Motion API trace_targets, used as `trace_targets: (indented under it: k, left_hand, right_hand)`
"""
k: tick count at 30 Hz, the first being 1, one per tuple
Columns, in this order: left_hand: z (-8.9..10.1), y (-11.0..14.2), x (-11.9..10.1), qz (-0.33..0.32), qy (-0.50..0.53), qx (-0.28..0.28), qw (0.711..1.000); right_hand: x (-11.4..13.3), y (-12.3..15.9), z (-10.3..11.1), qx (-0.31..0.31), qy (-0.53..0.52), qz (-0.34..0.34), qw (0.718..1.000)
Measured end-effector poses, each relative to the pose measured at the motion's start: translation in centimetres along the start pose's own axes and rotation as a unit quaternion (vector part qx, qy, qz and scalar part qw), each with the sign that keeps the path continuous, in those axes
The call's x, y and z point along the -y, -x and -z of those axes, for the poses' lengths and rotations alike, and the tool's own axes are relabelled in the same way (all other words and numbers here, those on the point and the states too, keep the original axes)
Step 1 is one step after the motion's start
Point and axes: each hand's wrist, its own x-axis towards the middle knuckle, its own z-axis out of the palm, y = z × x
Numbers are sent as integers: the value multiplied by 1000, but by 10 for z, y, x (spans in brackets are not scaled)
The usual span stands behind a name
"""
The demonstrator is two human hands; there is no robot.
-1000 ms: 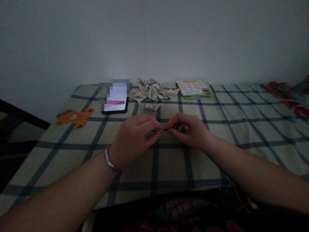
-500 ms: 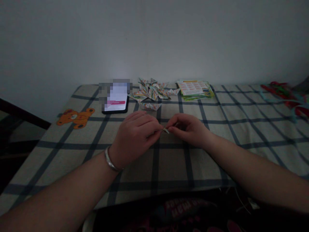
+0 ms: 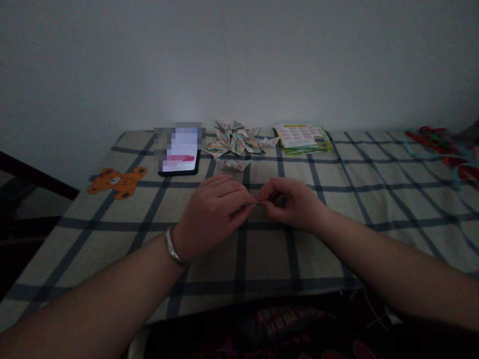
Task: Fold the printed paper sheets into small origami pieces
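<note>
A small folded piece of paper [image 3: 257,203] is pinched between my two hands above the checked tablecloth; only a sliver of it shows between the fingertips. My left hand [image 3: 217,209], with a silver bangle at the wrist, closes thumb and fingers on its left end. On the other end, the thumb and index finger of my right hand [image 3: 292,203] pinch it. Just beyond my hands lies a folded paper piece [image 3: 232,164] with printed sides. Behind it is a pile of pointed folded paper pieces [image 3: 237,139].
A lit phone [image 3: 181,149] lies left of the paper pile, and a stack of printed sheets [image 3: 302,138] lies right of it. An orange bear cutout [image 3: 117,183] is near the left edge. Red and pale blue ribbons [image 3: 443,144] lie far right. A wall [image 3: 239,60] stands behind.
The small paper between my fingertips has turned a little and shows less of its surface. Both hands have shifted only slightly; the things on the table have not moved.
</note>
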Motion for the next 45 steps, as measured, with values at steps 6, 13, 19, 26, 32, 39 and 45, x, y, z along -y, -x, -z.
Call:
trace_targets:
  k: [6, 13, 19, 26, 32, 39, 45]
  left_hand:
    - [-2, -1, 1, -4, 12, -4, 1000]
    - [-2, -2, -1, -12, 9, -7, 1000]
    - [-2, -2, -8, 18, 11, -11, 1000]
    - [-1, -4, -8, 1, 25, -30, 999]
    - [0, -4, -8, -13, 32, -47, 998]
    - [1, -5, -8, -5, 43, -49, 998]
    - [-1, -4, -5, 6, 41, -53, 998]
  right_hand:
    - [4, 0, 0, -16, 84, 38, 996]
    - [10, 3, -1, -41, 191, 93, 976]
    - [11, 4, -2, -48, 238, 126, 962]
    - [9, 3, -1, -16, 132, 85, 987]
    - [9, 3, 0, -9, 134, 91, 987]
    - [10, 1, 1, -10, 117, 78, 990]
    - [6, 1, 2, -9, 112, 54, 992]
